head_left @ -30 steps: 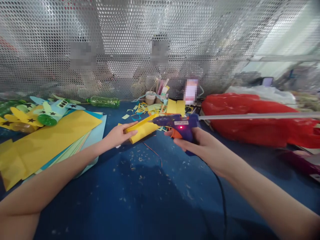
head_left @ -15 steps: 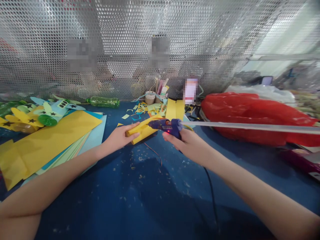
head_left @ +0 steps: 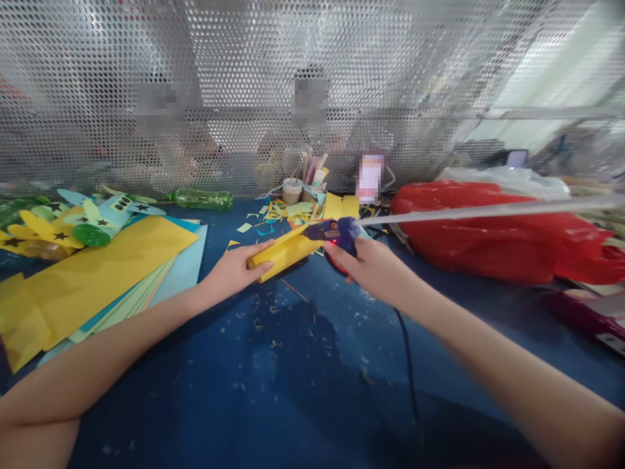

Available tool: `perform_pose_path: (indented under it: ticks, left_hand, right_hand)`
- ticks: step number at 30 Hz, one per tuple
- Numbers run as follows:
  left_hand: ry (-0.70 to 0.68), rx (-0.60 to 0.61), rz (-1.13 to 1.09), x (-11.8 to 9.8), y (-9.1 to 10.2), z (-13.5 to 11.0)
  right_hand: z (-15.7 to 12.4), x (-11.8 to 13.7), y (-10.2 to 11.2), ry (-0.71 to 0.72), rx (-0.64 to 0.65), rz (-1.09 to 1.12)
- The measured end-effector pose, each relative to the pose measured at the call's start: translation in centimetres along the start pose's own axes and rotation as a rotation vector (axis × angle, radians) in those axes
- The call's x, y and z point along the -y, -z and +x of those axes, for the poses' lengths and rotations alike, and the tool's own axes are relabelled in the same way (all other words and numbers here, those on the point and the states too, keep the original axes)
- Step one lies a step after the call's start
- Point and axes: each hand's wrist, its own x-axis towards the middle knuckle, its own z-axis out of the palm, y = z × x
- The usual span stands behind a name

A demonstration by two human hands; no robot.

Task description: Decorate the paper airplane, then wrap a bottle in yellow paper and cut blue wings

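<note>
My left hand (head_left: 244, 264) pinches the near-left end of a rolled piece of yellow paper (head_left: 288, 253), thumb in front and fingers behind. In my right hand (head_left: 371, 260) is a dark blue glue gun (head_left: 334, 231) with a small red light lit. Its nozzle lies at the paper's upper edge, toward the far end; whether it touches cannot be made out. A long whitish glue stick (head_left: 463, 212) sticks out of the gun's back to the right. The black cord (head_left: 407, 358) hangs down below my right wrist.
At left lie stacked coloured sheets (head_left: 117, 260), paper-decorated bottles (head_left: 97, 228) and a green plastic bottle (head_left: 202, 200). Paper scraps (head_left: 278, 212) and cups (head_left: 291, 191) stand by the perforated metal screen (head_left: 244, 85). A red plastic bag (head_left: 469, 234) fills the right.
My right hand has moved the glue gun slightly right and up along the paper's edge, and the glue stick now tilts upward. My left hand keeps its hold in nearly the same place.
</note>
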Motion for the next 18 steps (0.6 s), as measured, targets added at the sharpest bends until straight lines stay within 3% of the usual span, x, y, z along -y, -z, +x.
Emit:
perform_pose_path:
  ticks: [3,13,18]
  left_hand:
    - [0.003,-0.005,0.006,0.1,0.0,0.0]
    - [0.042,0.004,-0.050,-0.3,0.0,0.1]
    - [0.057,0.009,-0.033,-0.1,0.0,0.1]
  right_hand:
    - [0.4,-0.4,0.4,-0.046,0.033,0.068]
    - [-0.7,1.0,-0.9,0.089,0.137,0.156]
    - [-0.5,1.1,-0.8,0.102,0.123,0.140]
